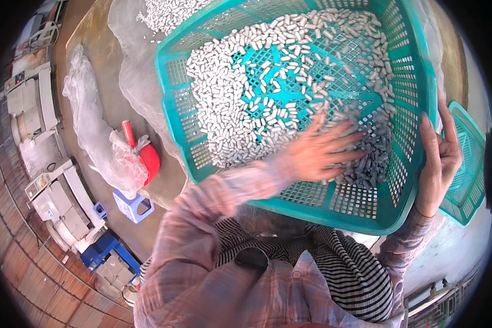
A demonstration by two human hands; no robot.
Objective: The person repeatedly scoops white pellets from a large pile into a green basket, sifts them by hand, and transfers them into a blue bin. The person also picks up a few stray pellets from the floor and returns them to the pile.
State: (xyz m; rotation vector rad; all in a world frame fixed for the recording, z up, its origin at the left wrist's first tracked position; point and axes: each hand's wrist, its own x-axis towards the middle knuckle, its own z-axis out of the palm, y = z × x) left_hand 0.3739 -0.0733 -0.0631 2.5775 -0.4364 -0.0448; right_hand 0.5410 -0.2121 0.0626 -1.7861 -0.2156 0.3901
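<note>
A large green plastic basket (173, 143) with latticed walls is tilted before me. Many small, whitish, capsule-shaped pieces (218, 117) lie in it, heaped along the left and far sides and thinner in the middle. My left hand (325, 147), slightly blurred, reaches over the near wall with fingers spread among the pieces. Nothing is seen gripped in it. Darker, shaded pieces lie beside its fingertips. At the right side, my right hand (441, 156) holds the basket's rim, its fingers against the outer edge.
More pieces (169, 15) lie on a clear plastic sheet (139, 65) beyond the basket. To the left are a crumpled plastic bag (87, 109), a red scoop-like thing (149, 161) and a blue stool (130, 208). Several machines (35, 101) stand farther left. Another green basket (464, 164) is at right.
</note>
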